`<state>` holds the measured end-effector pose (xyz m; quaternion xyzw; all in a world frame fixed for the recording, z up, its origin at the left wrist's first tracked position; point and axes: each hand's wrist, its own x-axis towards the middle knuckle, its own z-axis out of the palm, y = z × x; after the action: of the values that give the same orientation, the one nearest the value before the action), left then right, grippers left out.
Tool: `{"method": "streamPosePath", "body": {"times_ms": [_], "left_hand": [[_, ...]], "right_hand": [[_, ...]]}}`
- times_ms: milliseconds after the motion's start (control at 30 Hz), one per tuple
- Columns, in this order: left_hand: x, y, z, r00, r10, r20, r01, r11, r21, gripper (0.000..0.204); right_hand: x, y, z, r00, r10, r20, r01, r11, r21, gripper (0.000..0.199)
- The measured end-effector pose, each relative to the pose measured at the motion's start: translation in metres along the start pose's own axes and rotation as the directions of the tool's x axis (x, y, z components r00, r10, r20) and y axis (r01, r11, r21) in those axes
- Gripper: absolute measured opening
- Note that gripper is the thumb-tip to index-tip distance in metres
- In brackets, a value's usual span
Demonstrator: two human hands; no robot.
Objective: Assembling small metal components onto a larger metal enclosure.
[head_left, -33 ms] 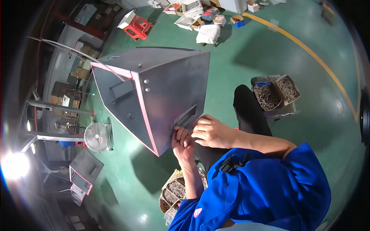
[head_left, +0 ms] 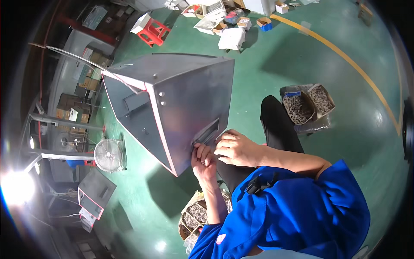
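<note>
Centre frame: left hand [head_left: 203, 160] and right hand [head_left: 236, 148] meet at a slot in the lower edge of a grey sheet-metal housing [head_left: 181, 99] — fingers curled and pressed to it; what they pinch cannot be told. Boxes of small metal parts [head_left: 308, 103] sit at right, a fan [head_left: 108, 155] at left. The housing's long axis runs from upper left to lower centre — one corner pointing down.

The metal housing [head_left: 181, 99] is dull grey with pale pink edges; the floor [head_left: 276, 56] is green with a yellow line [head_left: 345, 56]; the sleeve [head_left: 293, 211] is bright blue.
</note>
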<state>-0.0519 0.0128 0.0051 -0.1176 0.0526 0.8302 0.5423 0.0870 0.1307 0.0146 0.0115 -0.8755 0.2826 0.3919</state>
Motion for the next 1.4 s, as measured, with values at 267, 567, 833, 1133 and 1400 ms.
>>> {"method": "streamPosePath", "body": {"times_ms": [267,567,833,1133,1400], "left_hand": [[0.001,-0.002,-0.003,1.0,-0.006,0.029,0.007,0.999,-0.032,0.015],[-0.004,-0.013,-0.015,1.0,-0.028,0.013,0.029,0.996,-0.08,0.016],[0.006,-0.066,-0.008,0.998,0.033,0.058,-0.027,0.996,-0.087,0.039],[-0.013,-0.103,0.044,0.964,-0.006,0.265,0.006,1.0,0.002,0.054],[-0.029,-0.095,0.044,0.97,-0.012,0.244,-0.01,0.996,0.089,0.049]], "right_hand": [[-0.03,0.016,-0.008,0.982,0.17,0.083,-0.173,0.984,0.035,0.014],[-0.052,0.017,-0.004,0.967,0.213,0.137,-0.232,0.963,0.137,0.014],[-0.033,0.002,-0.034,0.903,0.413,0.118,-0.429,0.852,0.301,0.01],[0.001,-0.043,-0.09,0.918,0.396,0.03,-0.392,0.891,0.228,0.028],[0.016,-0.056,-0.055,0.968,0.224,0.111,-0.211,0.97,-0.118,0.029]]}}
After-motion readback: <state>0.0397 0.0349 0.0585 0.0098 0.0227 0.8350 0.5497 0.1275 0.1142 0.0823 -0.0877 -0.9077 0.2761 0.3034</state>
